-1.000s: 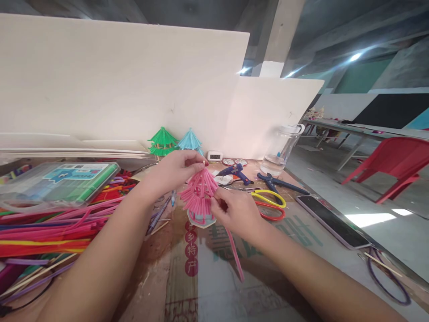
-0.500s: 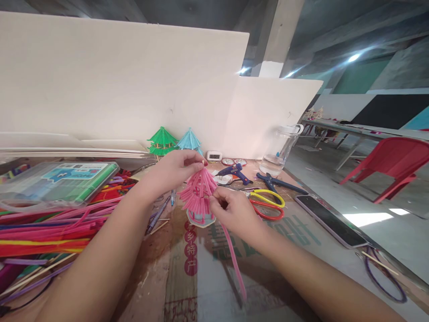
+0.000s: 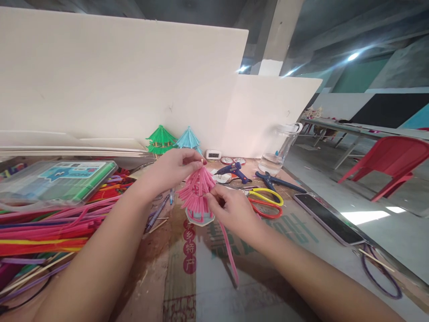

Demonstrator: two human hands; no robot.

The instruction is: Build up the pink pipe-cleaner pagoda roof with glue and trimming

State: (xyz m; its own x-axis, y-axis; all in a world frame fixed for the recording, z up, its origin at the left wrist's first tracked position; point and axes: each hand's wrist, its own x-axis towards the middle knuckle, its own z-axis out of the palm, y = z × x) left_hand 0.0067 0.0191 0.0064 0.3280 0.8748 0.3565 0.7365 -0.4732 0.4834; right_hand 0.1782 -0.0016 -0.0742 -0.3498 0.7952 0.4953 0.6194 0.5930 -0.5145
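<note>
A small pink pagoda model [image 3: 196, 195] made of pipe cleaners stands on the table in front of me, on a pale blue base. My left hand [image 3: 174, 167] pinches the tip of its roof from above. My right hand [image 3: 231, 210] is closed against the model's right side and holds a long pink pipe cleaner [image 3: 229, 255] that hangs down toward me.
A heap of coloured pipe cleaners [image 3: 50, 228] and a plastic case [image 3: 56, 176] lie at left. Green [image 3: 161, 139] and blue [image 3: 188, 138] pagoda models stand at the back. A glue gun [image 3: 233, 172], scissors [image 3: 266, 201], pliers [image 3: 278, 181], glass jar [image 3: 279, 150] and phone [image 3: 326, 219] sit right.
The pink pipe cleaner's free end has swung slightly left and closer under my right hand. Both hands stay on the pink model.
</note>
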